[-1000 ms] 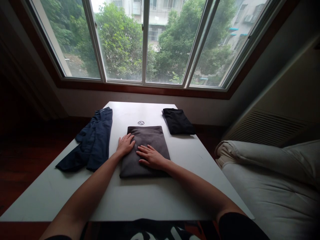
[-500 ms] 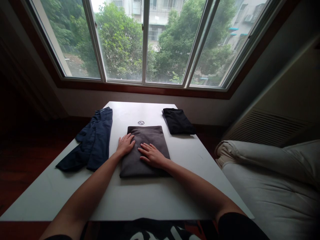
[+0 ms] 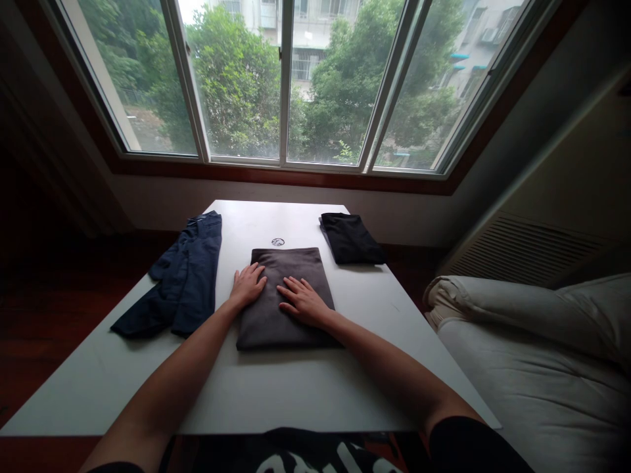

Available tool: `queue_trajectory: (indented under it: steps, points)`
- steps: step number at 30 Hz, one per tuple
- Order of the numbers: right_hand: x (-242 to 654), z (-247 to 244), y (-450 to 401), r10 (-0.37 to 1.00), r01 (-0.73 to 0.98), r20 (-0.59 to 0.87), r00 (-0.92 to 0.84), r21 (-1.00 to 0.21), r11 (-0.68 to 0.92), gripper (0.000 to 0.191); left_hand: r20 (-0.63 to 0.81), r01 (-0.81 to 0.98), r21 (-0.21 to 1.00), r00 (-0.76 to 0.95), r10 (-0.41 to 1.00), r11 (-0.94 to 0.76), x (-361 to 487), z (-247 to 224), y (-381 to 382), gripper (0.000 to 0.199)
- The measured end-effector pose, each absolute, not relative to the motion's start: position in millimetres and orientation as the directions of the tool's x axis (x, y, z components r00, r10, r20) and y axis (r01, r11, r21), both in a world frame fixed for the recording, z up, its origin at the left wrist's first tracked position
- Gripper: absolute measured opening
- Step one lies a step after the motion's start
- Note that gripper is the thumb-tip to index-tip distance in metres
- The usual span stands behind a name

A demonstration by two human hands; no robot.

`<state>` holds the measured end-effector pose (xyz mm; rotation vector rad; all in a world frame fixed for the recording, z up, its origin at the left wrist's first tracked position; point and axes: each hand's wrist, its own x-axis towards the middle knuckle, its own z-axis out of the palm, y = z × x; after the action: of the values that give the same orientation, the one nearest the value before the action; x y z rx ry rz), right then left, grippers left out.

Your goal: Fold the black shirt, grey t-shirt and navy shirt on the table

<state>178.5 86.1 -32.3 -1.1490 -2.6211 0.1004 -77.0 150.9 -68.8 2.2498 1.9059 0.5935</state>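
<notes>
A dark grey-brown folded garment (image 3: pixel 280 328) lies flat on the white table in front of me, a neat rectangle. Its exact kind cannot be made out. My left hand (image 3: pixel 248 287) rests on its left edge with the fingers spread. On its right half my right hand (image 3: pixel 304 302) lies flat, fingers stretched toward the upper left. Neither hand grips the cloth. Left of it, dark blue trousers (image 3: pixel 190 279) are spread loosely, partly over the table's left edge. At the far right sits a small stack of folded black cloth (image 3: pixel 352 238).
The white table (image 3: pixel 276 394) narrows toward the window (image 3: pixel 283 85). A small round dark mark (image 3: pixel 278 242) shows on its top, beyond the garment. To the right stands a pale sofa (image 3: pixel 532 355); behind it is a slatted vent (image 3: pixel 527 246).
My right hand has slid slightly to the right over the grey-brown garment. My left hand and the other clothes stay where they were.
</notes>
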Motion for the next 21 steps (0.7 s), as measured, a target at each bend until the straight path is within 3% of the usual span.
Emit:
queue_trajectory:
  steps: [7,17,21]
  points:
    - [197.0,-36.0,109.5,0.783,0.761,0.196,-0.591,-0.186,0.621,0.057,0.189,0.919,0.348,0.126,0.974,-0.186,-75.2,-63.0,148.9,0.051]
    - [211.5,-39.6,124.6,0.823,0.814,0.300,-0.482,-0.194,0.547,0.056,0.174,0.919,0.349,0.127,0.977,-0.182,-75.9,-63.7,149.5,0.051]
    - [209.1,-42.7,124.3,0.844,0.824,0.211,-0.493,-0.196,0.531,0.054,0.174,0.917,0.355,0.125,0.977,-0.181,-75.8,-63.0,149.1,0.052]
